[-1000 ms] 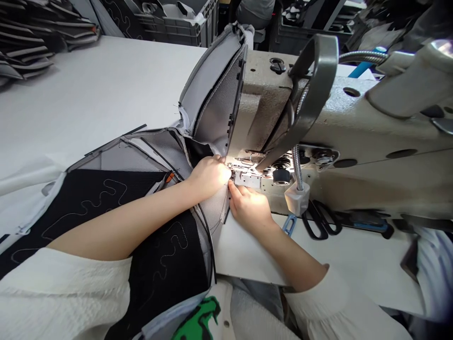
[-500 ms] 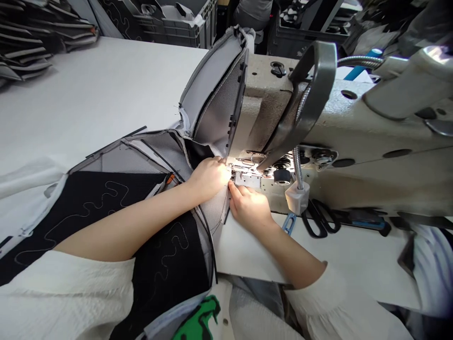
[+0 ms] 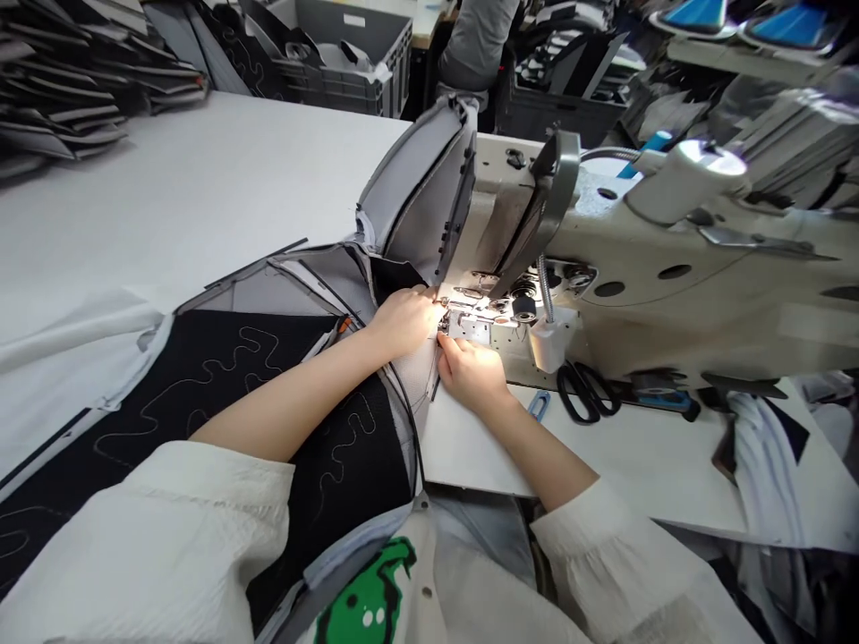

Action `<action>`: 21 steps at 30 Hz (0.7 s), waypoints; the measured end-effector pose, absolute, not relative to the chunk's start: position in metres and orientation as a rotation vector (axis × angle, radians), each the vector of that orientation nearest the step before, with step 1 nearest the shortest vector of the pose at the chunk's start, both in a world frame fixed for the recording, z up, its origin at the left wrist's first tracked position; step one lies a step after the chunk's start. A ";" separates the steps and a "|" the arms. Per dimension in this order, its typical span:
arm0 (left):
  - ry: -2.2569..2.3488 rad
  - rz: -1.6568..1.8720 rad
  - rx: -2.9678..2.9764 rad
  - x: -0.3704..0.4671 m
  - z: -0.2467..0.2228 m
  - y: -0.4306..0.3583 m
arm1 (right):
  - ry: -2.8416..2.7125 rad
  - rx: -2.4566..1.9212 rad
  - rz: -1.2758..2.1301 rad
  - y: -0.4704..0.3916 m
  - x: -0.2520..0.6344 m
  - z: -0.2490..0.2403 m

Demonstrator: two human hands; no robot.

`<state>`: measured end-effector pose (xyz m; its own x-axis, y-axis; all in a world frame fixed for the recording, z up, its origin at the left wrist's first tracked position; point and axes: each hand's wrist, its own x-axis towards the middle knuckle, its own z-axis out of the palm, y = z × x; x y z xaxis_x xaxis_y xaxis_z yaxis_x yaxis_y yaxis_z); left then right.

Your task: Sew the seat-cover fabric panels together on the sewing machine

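Note:
A large grey and black fabric cover (image 3: 322, 268) with stitched wavy lines lies over the left part of the table and runs up to the needle area of a beige sewing machine (image 3: 637, 250). My left hand (image 3: 406, 322) is closed on the cover just left of the lit presser foot, its fingertips partly hidden. Close to the metal plate (image 3: 470, 328), my right hand (image 3: 473, 374) has its fingers together, pressed on the cover's edge. Part of the cover stands upright against the machine's head.
Black-handled scissors (image 3: 589, 392) and a blue thread snipper (image 3: 539, 404) lie right of my right hand. Stacked dark pieces (image 3: 60, 89) sit at the table's back left. Grey crates (image 3: 349, 54) and a seated person (image 3: 478, 45) are behind the table.
The view has shifted, showing more of the machine and background. Both hands remain at the needle area, with little visible change in their hold on the cover.

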<state>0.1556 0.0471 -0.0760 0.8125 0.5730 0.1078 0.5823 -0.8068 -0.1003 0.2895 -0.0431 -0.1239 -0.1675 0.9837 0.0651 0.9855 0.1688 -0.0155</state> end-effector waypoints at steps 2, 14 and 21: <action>-0.941 -0.105 -2.885 0.155 -0.075 0.047 | -2.374 -1.983 -0.055 -0.042 0.286 -0.121; -1.053 -0.701 -2.869 0.096 -0.090 0.035 | -2.435 -1.769 0.126 -0.028 0.300 -0.125; -0.987 -0.759 -2.777 0.095 -0.092 0.038 | -2.081 -2.075 0.398 0.011 0.255 -0.073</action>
<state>0.0946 0.0385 -0.0917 0.6659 0.5659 0.4862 0.6149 -0.7853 0.0718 0.2548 0.0114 -0.0726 -0.0127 0.9979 -0.0637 0.9510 -0.0076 -0.3092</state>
